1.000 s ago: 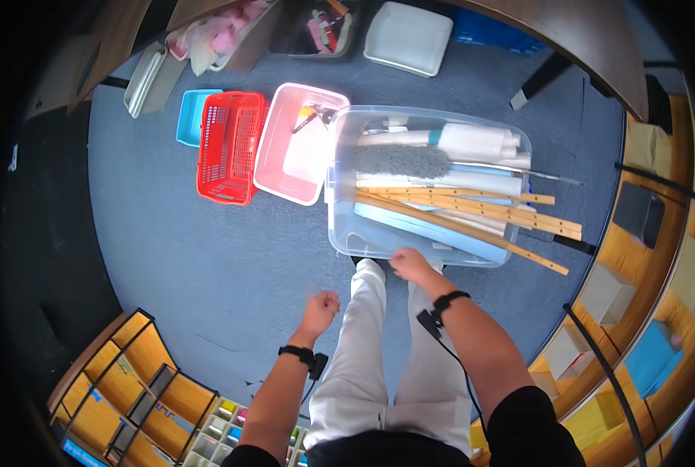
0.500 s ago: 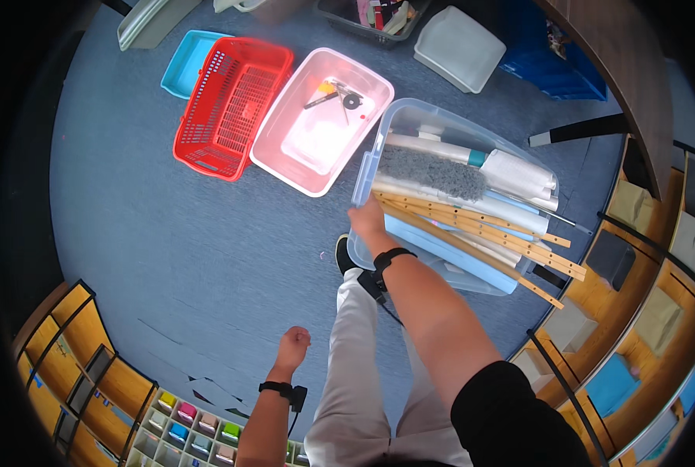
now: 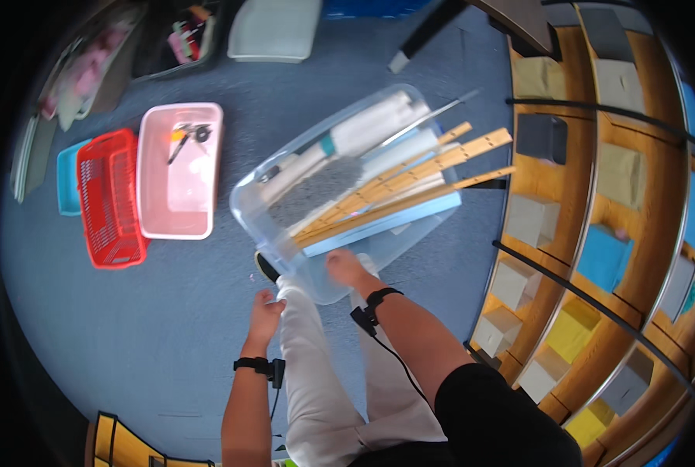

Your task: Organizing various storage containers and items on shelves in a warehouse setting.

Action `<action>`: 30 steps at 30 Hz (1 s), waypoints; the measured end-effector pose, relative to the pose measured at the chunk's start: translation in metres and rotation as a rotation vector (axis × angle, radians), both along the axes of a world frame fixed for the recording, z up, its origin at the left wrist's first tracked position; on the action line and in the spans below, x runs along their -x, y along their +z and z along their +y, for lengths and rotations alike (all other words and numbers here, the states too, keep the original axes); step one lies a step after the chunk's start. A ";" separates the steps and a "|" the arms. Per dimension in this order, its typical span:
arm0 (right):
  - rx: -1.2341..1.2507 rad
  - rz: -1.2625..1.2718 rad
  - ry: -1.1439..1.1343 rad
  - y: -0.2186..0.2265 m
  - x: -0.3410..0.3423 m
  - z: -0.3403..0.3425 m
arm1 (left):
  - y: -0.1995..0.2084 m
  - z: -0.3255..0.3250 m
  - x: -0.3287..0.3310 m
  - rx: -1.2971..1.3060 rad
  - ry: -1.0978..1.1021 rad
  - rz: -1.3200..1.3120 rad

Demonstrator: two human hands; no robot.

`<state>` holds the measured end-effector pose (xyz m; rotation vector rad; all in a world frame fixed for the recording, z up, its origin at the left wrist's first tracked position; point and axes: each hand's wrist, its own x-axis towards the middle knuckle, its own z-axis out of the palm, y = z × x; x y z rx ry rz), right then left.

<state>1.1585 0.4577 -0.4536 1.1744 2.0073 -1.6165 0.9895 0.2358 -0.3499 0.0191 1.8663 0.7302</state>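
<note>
A clear plastic bin [image 3: 246, 204] sits on the floor before me, angled up to the right. In it lie white rolls [image 3: 375, 122], a fuzzy grey duster head [image 3: 328, 191], light-blue flat pieces [image 3: 394, 226] and long wooden strips with dark holes [image 3: 410, 171], which stick out past its right end. My right hand [image 3: 346, 267] is over the bin's near side, apart from the strips; motion smears its fingers. Close to my left shoe [image 3: 266, 266] hangs my left hand [image 3: 264, 310], loosely curled, thumb apart from the fingers, with nothing visible in it.
Left of the bin stand a pink tub [image 3: 180, 233] with small tools, a red basket [image 3: 114, 261] and a blue tub [image 3: 67, 191]. Farther back are a white tray [image 3: 273, 31] and a dark crate [image 3: 178, 70]. Wooden shelves [image 3: 546, 183] holding fabric boxes line the right; a table leg [image 3: 429, 35] is behind.
My right hand has let go of the clear bin's left rim and moved to its near side. The view has turned right, so the bin appears tilted and further left. My left hand has come closer to the bin.
</note>
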 end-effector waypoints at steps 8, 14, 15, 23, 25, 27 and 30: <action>-0.701 -0.240 -0.811 0.003 -0.161 0.178 | -0.040 0.018 0.012 0.211 0.187 -0.020; -0.381 -0.013 -1.068 -0.014 -0.192 0.280 | -0.054 0.036 0.021 -0.024 0.489 -0.044; 0.003 0.026 -1.085 0.000 -0.144 0.268 | -0.047 0.006 0.046 -0.031 0.541 0.004; 0.056 0.001 -0.800 -0.005 -0.125 0.296 | -0.035 0.020 0.040 0.107 0.574 0.241; 0.057 -0.020 -0.824 -0.010 -0.119 0.309 | -0.027 0.037 0.043 -0.058 0.682 0.282; 0.018 0.022 -0.944 -0.016 -0.115 0.307 | -0.022 0.051 0.045 -0.048 0.703 0.329; 0.038 0.114 -1.092 -0.007 -0.113 0.305 | -0.005 0.065 0.043 -0.067 0.734 0.407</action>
